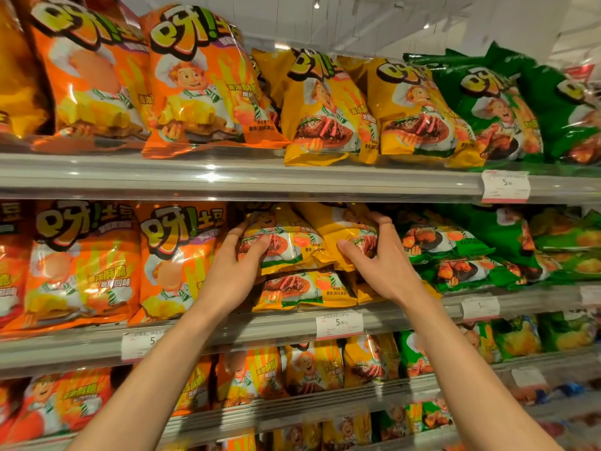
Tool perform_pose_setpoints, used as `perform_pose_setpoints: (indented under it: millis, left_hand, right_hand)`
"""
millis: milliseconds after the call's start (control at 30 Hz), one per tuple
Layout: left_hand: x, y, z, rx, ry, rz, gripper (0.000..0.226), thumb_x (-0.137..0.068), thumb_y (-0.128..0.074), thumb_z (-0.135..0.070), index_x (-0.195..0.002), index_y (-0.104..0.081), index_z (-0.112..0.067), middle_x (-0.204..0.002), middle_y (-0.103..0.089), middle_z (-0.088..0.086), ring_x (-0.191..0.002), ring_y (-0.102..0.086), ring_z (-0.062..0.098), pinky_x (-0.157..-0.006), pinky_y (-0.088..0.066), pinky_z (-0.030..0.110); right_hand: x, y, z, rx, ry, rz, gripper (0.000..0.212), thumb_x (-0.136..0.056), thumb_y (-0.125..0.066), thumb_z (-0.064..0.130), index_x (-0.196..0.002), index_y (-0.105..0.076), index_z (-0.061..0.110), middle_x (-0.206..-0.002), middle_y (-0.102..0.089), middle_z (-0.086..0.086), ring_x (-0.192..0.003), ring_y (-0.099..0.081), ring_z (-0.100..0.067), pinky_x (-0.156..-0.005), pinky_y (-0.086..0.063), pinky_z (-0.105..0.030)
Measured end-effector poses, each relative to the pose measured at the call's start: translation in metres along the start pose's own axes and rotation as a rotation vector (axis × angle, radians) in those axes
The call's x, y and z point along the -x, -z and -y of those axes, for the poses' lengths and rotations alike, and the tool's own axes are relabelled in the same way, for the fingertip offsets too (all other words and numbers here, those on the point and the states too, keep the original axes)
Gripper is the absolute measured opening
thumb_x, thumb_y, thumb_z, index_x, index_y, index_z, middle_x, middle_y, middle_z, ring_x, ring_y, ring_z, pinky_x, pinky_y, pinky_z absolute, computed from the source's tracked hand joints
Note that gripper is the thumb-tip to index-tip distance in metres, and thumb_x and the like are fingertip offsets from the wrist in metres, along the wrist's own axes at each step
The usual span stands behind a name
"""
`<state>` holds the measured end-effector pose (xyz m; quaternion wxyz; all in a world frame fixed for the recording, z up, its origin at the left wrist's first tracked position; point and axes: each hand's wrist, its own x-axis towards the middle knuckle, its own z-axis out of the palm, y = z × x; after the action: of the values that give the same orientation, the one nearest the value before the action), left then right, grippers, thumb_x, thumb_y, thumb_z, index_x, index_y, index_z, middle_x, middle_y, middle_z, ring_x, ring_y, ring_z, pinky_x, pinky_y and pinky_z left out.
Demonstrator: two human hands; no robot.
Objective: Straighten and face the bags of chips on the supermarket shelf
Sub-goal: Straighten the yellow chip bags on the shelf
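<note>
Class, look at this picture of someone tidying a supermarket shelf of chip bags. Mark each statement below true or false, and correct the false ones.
1. Both hands are on yellow bags on the middle shelf. True: the left hand grips one yellow bag and the right hand grips another yellow bag.
2. The yellow bags on the middle shelf stand upright. False: they lie tilted and piled on each other.
3. Green bags lie to the right of the yellow ones. True.
4. The orange bags on the middle shelf lie flat. False: they stand upright, facing out.
5. A price tag hangs on the shelf edge below the hands. True.
</note>
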<state>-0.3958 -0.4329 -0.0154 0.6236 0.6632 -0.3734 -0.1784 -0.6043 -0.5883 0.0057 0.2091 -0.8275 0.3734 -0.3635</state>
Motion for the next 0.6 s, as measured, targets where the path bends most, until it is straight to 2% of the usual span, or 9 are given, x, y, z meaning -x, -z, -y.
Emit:
perform_pose_setpoints:
  millis: [100,267,333,467,600]
  left_hand:
    - [0.000,0.000,0.000,-0.018,-0.003,-0.001,0.094,-0.062,-0.058,-0.091,-0.143,-0.039,-0.048,-0.138,-0.059,-0.010,-0.124,-0.060,0.017,-0.103,-0.050,0.047]
    - [0.003,-0.004,-0.003,-0.049,-0.032,-0.002,0.076,-0.085,-0.057,-0.069,-0.151,-0.037,-0.038,-0.140,-0.058,-0.007,-0.126,-0.057,0.017,-0.107,-0.048,0.045]
    - [0.003,-0.006,-0.003,-0.043,-0.037,-0.003,0.077,-0.084,-0.057,-0.069,-0.151,-0.036,-0.038,-0.141,-0.057,-0.006,-0.128,-0.056,0.017,-0.108,-0.047,0.046]
    - [0.002,-0.005,-0.004,-0.025,-0.027,-0.004,0.087,-0.074,-0.059,-0.076,-0.150,-0.038,-0.039,-0.139,-0.059,-0.007,-0.126,-0.058,0.017,-0.108,-0.047,0.046]
    - [0.003,-0.003,-0.006,-0.021,-0.033,-0.011,0.075,-0.084,-0.062,-0.065,-0.150,-0.040,-0.036,-0.137,-0.060,-0.007,-0.125,-0.059,0.016,-0.108,-0.047,0.045]
  right_hand:
    - [0.003,-0.008,0.004,0.062,0.017,-0.134,0.085,-0.086,-0.062,0.065,-0.149,-0.032,0.016,-0.147,-0.042,-0.009,-0.138,-0.038,-0.026,-0.113,-0.035,-0.044]
    - [0.005,-0.017,0.006,0.329,-0.007,-0.322,0.079,-0.086,-0.059,0.064,-0.143,-0.044,0.013,-0.141,-0.044,-0.019,-0.132,-0.040,-0.037,-0.110,-0.033,-0.049]
    - [0.003,-0.019,0.003,0.419,-0.030,-0.363,0.079,-0.087,-0.057,0.064,-0.142,-0.046,0.008,-0.141,-0.044,-0.025,-0.133,-0.038,-0.042,-0.112,-0.030,-0.052]
    - [-0.005,-0.019,-0.002,0.554,-0.095,-0.368,0.087,-0.090,-0.039,0.074,-0.141,-0.049,0.005,-0.144,-0.042,-0.030,-0.139,-0.034,-0.042,-0.119,-0.020,-0.055]
    - [-0.013,-0.018,0.000,0.587,-0.153,-0.290,0.093,-0.090,-0.030,0.078,-0.145,-0.045,0.004,-0.154,-0.033,-0.030,-0.148,-0.022,-0.041,-0.121,-0.009,-0.058]
